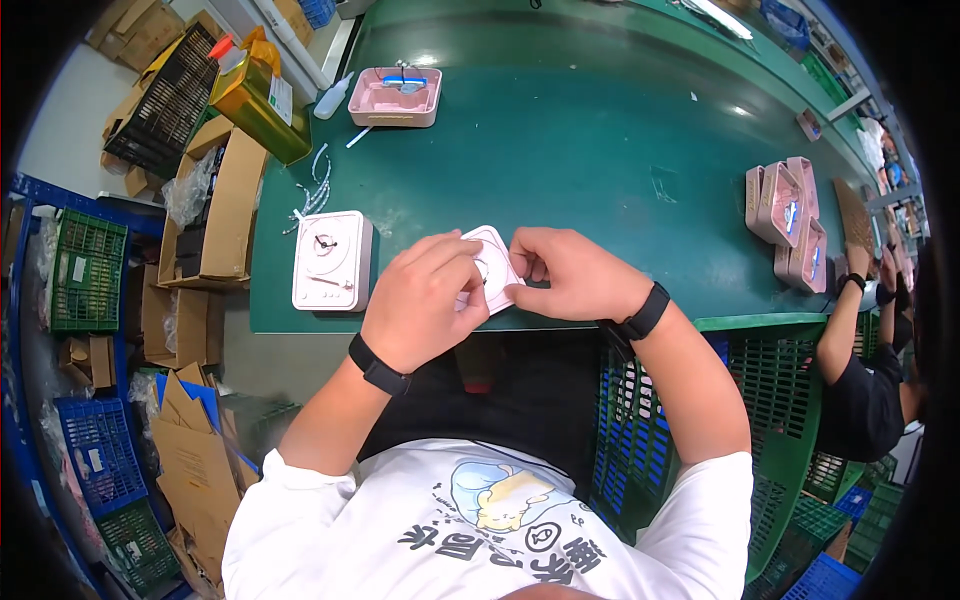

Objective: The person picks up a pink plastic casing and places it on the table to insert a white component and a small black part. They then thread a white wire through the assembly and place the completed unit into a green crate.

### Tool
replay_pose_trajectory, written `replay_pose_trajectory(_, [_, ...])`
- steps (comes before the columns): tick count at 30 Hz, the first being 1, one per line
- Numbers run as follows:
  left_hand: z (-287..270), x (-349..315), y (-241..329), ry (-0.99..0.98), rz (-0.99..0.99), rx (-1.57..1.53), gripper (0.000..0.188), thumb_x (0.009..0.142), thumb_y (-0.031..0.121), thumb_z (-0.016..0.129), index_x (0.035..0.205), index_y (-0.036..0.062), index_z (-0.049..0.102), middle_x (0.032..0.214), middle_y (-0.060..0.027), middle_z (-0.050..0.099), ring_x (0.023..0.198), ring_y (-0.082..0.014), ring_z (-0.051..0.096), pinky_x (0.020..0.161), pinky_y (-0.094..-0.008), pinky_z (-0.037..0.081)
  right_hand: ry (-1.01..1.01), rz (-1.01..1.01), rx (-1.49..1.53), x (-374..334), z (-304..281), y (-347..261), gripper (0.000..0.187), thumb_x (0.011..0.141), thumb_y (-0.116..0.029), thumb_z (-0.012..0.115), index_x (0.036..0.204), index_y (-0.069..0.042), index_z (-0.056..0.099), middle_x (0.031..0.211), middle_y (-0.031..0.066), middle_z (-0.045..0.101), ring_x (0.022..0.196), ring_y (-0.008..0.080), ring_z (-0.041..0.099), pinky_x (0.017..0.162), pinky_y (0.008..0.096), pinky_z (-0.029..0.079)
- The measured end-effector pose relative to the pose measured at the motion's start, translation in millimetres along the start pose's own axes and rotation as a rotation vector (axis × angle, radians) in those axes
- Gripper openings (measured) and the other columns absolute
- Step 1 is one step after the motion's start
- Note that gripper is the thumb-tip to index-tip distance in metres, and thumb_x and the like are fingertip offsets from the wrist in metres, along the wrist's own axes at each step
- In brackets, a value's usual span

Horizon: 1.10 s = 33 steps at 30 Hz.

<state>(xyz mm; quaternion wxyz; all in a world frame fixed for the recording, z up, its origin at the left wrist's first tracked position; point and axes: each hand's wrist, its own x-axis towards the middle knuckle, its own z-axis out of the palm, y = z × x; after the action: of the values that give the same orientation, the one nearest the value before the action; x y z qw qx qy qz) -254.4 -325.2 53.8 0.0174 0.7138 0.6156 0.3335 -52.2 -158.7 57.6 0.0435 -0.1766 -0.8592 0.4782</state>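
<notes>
Near the table's front edge I have a pale pink, square-cornered panel (497,262) with a round dial-like part on its face. My right hand (580,275) grips its right edge between thumb and curled fingers. My left hand (425,295) is closed at its left side, fingers bent over the face and covering part of it. Whether a small part sits between those left fingertips is hidden. To the left of my left hand stands a pink box shaped like a record player (330,262), with a round platter, a small arm and knobs on top.
The green table (560,130) holds an open pink case (395,112) with wiring, a squeeze bottle (333,97), clear tubing (318,185) and several pink cases (785,205) at right. A yellow-green can (262,108) and cartons (225,200) stand left. Another person's arm (845,310) reaches in at right.
</notes>
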Motion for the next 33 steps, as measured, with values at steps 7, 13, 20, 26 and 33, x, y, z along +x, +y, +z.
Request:
replay_pose_trajectory(7, [7,-4,2,0.051,-0.037,0.019,0.017,0.081,0.005,0.085,0.083,0.0045,0.068,0.121,-0.0137,0.083,0.120,-0.0381,0.079,0.105,-0.0462,0.064,-0.003,0.001,0.010,-1,-1,0,0.026,0.095,-0.020,0.086,0.100,-0.003,0.067,0.088,0.0059,0.070,0.080,0.0174,0.064,0.075,0.0342,0.055])
replay_pose_trajectory(13, [9,-5,4,0.080,-0.051,0.003,0.019,0.081,0.005,0.086,0.081,0.0046,0.067,0.114,-0.0125,0.083,0.116,-0.0377,0.078,0.105,-0.0457,0.064,-0.015,0.026,0.020,-3,0,-1,0.027,0.094,-0.021,0.087,0.101,-0.003,0.067,0.089,0.0059,0.070,0.081,0.0176,0.064,0.076,0.0343,0.055])
replay_pose_trajectory(20, [-1,4,-15,-0.085,-0.242,-0.291,0.028,0.082,0.010,0.090,0.106,0.0069,0.076,0.130,-0.0162,0.075,0.116,-0.0395,0.072,0.107,-0.0463,0.061,-0.009,0.026,0.001,-6,2,-1,0.027,0.094,-0.021,0.087,0.101,-0.004,0.067,0.089,0.0051,0.069,0.081,0.0176,0.063,0.075,0.0343,0.055])
replay_pose_trajectory(26, [-15,23,-39,-0.368,-0.478,-0.417,0.056,0.082,0.020,0.095,0.133,0.0106,0.076,0.141,-0.0200,0.065,0.130,-0.0400,0.066,0.111,-0.0459,0.057,-0.026,0.036,0.001,-4,-6,-6,0.027,0.095,-0.021,0.087,0.101,-0.004,0.067,0.088,0.0039,0.069,0.083,0.0164,0.063,0.076,0.0341,0.055])
replay_pose_trajectory(33, [-20,-25,-3,-0.112,-0.066,-0.004,0.061,0.094,0.031,0.091,0.147,0.0105,0.070,0.151,-0.0162,0.067,0.135,-0.0334,0.070,0.110,-0.0477,0.059,0.097,0.071,0.091,-1,-5,-4,0.040,0.094,-0.022,0.086,0.126,-0.004,0.069,0.115,0.0095,0.073,0.097,0.0195,0.068,0.086,0.0347,0.058])
